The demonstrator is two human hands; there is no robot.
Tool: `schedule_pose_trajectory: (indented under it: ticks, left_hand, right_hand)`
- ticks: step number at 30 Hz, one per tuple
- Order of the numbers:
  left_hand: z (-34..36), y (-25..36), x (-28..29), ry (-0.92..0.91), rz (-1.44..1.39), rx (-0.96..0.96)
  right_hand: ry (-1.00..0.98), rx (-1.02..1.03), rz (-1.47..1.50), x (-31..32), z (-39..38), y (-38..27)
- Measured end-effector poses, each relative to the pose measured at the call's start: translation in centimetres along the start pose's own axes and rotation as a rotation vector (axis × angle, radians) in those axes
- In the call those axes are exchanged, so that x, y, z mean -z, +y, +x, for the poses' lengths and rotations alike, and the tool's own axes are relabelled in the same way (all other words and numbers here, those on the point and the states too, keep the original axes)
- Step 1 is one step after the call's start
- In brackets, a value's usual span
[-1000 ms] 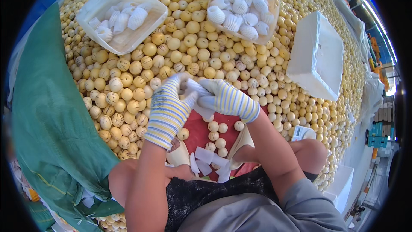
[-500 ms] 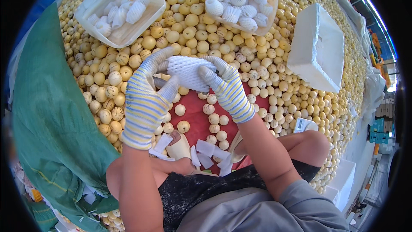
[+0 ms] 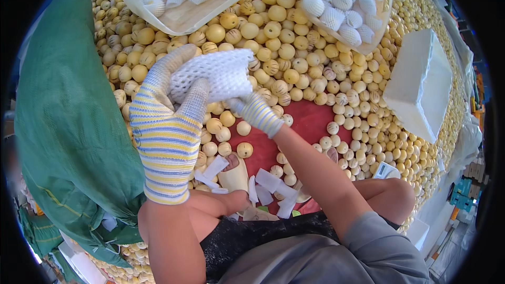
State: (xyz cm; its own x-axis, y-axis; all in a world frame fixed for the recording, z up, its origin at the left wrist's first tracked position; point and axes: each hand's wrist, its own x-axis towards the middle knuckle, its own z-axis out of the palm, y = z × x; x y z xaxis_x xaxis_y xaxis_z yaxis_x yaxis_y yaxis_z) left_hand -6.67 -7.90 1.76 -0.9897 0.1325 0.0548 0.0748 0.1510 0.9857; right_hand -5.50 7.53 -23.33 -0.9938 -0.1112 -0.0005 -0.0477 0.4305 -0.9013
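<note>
Both my hands wear striped knit gloves. In my left hand (image 3: pixel 176 110) is a white foam net sleeve (image 3: pixel 223 68), gripped between thumb and fingers and lying sideways, its wider end toward the right. Whether a fruit is inside it does not show. My right hand (image 3: pixel 256 113) is closed at the sleeve's lower right edge, its fingertips partly hidden by the net. Round yellow pepino melons (image 3: pixel 215 33), some striped, lie heaped beyond and around my hands. Several loose ones rest on a red cloth (image 3: pixel 307 121) below.
A clear plastic tub (image 3: pixel 231 8) at the far left and another tub (image 3: pixel 386 8) at the far right hold white net-wrapped fruit. A white foam box (image 3: pixel 415 84) lies tipped at right. Green sacking (image 3: pixel 73 115) covers the left. White foam pieces (image 3: pixel 268 180) lie between my legs.
The sleeve has moved left and nearer with my left hand and has turned. My right hand has slid from its right end to below its edge. The view has shifted leftward.
</note>
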Motion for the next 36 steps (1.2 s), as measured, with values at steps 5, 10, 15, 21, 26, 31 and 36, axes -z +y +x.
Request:
schedule_pose_trajectory:
  ticks: [5, 10, 15, 21, 26, 31, 36]
  left_hand:
    - [0.3, -0.6, -0.5, 0.119, -0.026, 0.03]
    - [0.1, -0.5, -0.9, 0.106, 0.032, 0.011]
    - [0.7, -1.8, -0.5, 0.1, 0.01, 0.053]
    - [-0.1, -3.1, -0.5, 0.051, 0.036, 0.004]
    - [-1.2, -1.5, -3.6, -0.338, -0.172, 0.186]
    - [-2.6, -0.4, -6.5, -0.453, -0.479, 0.239]
    - [-3.6, 0.3, -6.9, -0.479, -0.598, 0.271]
  right_hand:
    - [-0.325, 0.086, -0.807, -8.1, -2.1, 5.3]
    - [-0.42, -0.011, -1.023, -10.2, -0.7, 5.4]
    - [-0.259, -0.313, -0.472, -4.1, -2.5, 3.1]
    - [0.245, -0.274, 0.542, 7.4, -6.2, -4.2]
    - [0.406, 0.123, 0.336, 13.1, -8.3, -12.9]
    - [0.484, 0.296, -0.204, 14.8, -9.6, -17.6]
    - [0.545, 0.334, -0.321, 14.8, -11.0, -17.7]
